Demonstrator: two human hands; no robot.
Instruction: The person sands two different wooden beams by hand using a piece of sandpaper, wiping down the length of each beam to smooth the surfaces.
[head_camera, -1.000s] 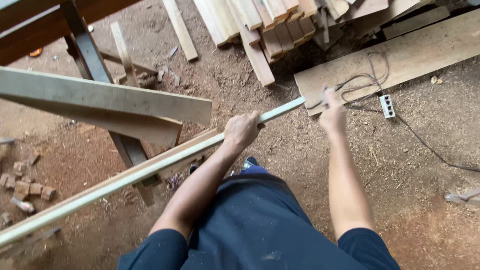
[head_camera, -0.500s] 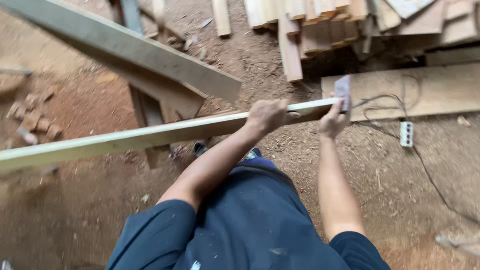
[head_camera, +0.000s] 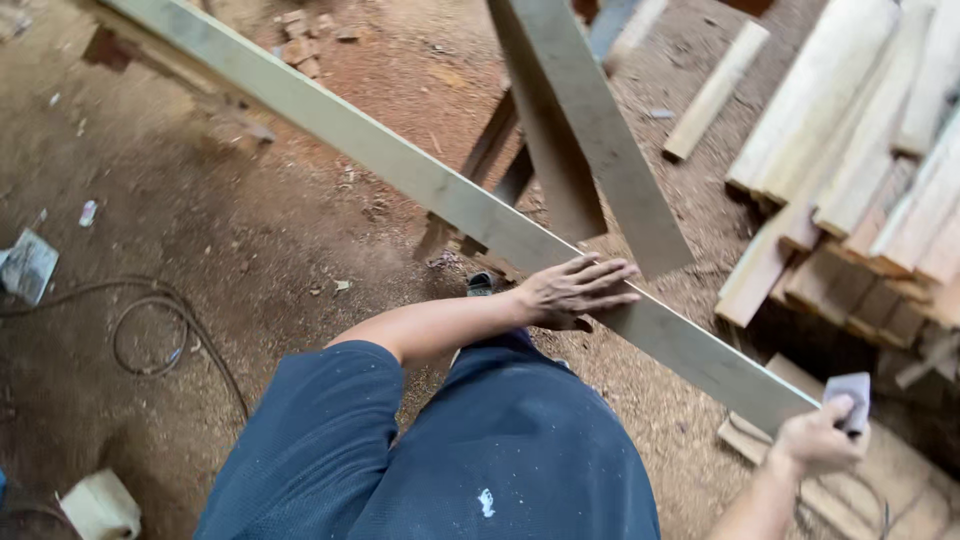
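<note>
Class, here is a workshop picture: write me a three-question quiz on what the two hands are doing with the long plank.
1. True or false: the left hand lies flat, fingers spread, on the long plank.
2. What does the right hand hold at the plank's near end?
A) hammer B) small grey pad C) saw
3. What lies stacked at the far right?

Key: 1 true; 2 B, the small grey pad; 3 the cut boards.

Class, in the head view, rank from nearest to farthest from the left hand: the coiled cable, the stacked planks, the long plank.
1. Long plank: directly under the left hand.
2. Stacked planks: to the right.
3. Coiled cable: far left, on the ground.
</note>
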